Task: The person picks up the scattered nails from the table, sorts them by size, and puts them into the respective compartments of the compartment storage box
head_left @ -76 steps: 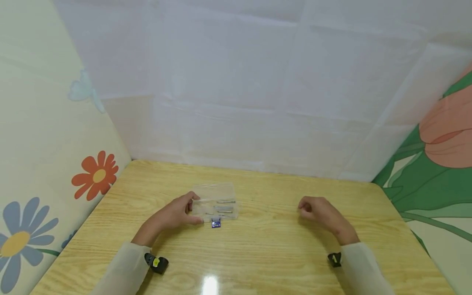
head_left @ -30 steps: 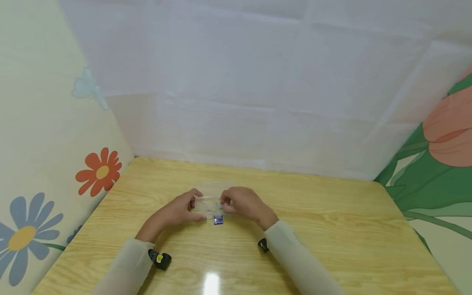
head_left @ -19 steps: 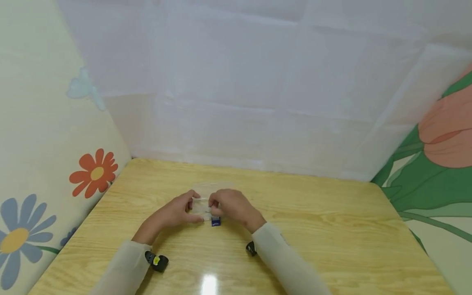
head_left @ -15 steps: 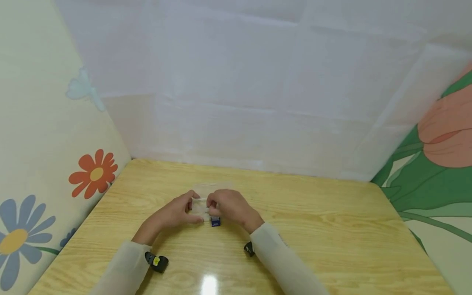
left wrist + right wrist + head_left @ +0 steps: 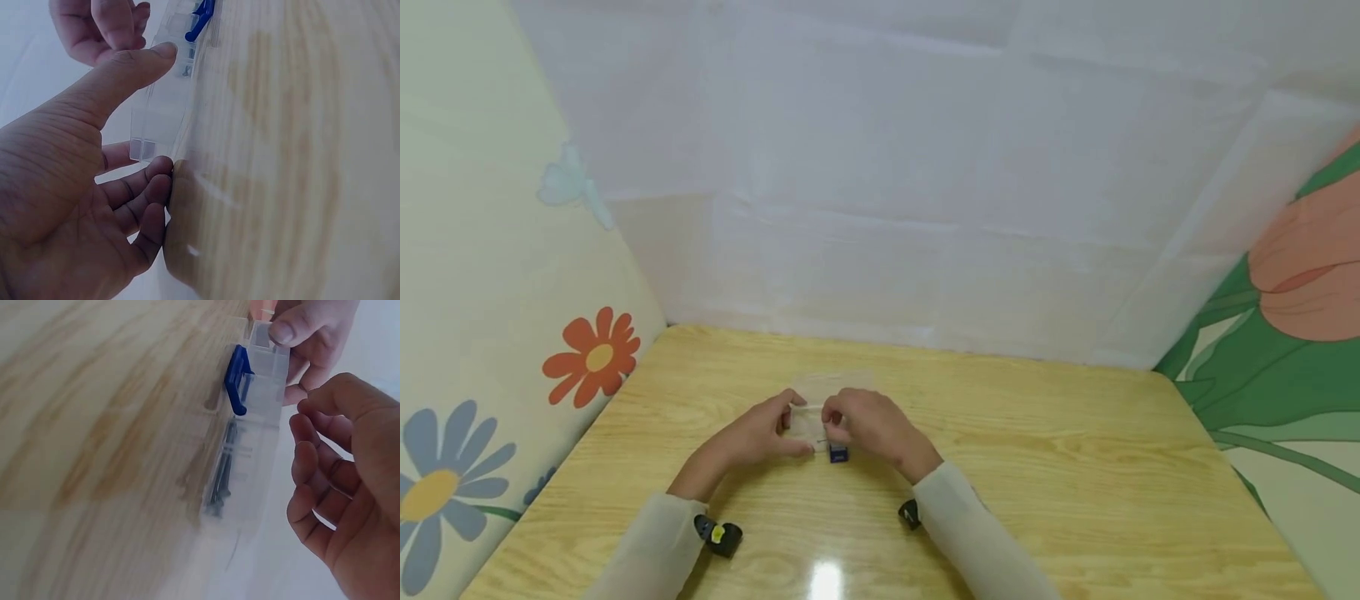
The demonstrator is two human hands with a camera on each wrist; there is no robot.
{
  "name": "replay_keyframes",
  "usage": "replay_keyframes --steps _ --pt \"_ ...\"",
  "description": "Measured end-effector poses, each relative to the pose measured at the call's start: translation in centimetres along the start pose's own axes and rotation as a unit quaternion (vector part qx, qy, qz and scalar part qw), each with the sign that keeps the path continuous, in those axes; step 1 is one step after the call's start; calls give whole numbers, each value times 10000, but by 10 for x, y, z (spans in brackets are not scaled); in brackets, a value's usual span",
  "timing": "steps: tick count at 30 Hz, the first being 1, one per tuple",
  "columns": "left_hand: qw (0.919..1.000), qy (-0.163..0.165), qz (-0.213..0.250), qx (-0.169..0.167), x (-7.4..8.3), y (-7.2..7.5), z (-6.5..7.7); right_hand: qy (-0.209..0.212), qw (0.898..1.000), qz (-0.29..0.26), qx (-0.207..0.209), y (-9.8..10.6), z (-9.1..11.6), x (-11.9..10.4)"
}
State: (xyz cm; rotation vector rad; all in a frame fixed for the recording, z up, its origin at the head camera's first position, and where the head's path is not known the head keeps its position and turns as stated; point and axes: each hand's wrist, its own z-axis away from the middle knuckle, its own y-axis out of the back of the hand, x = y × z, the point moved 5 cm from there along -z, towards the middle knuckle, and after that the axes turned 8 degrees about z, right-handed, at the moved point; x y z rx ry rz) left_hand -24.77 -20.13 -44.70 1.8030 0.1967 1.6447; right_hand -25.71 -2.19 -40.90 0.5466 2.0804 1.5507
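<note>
A clear plastic compartment box (image 5: 808, 422) lies on the table with its lid (image 5: 835, 383) folded back. My left hand (image 5: 767, 429) grips its left end, thumb along the near wall and fingers at the far side. A blue latch (image 5: 237, 378) sits on the front wall. Over the box, my right hand (image 5: 868, 423) is curled, thumb and index fingertips together. Whether anything is between those tips is hidden. Several dark screws (image 5: 222, 469) lie in the box, seen through its wall in the right wrist view. A small dark sliver (image 5: 822, 442) shows by the right thumb.
The wooden table (image 5: 1037, 475) runs back to a white sheet (image 5: 880, 208). Flower-patterned panels (image 5: 467, 292) stand at both sides. Black wrist straps (image 5: 718, 535) are on both forearms.
My right hand came from the right side of the table to the box, then slid left over its compartments. Lately it has shifted only slightly. My left hand keeps its grip on the box.
</note>
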Motion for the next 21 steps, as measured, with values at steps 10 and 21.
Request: replay_keyframes --steps 10,21 --pt "9996 115 -269 53 6 -1 -1 -294 9991 280 149 11 25 11" --pt "9989 231 -409 53 6 1 3 -452 9954 429 732 29 72 39"
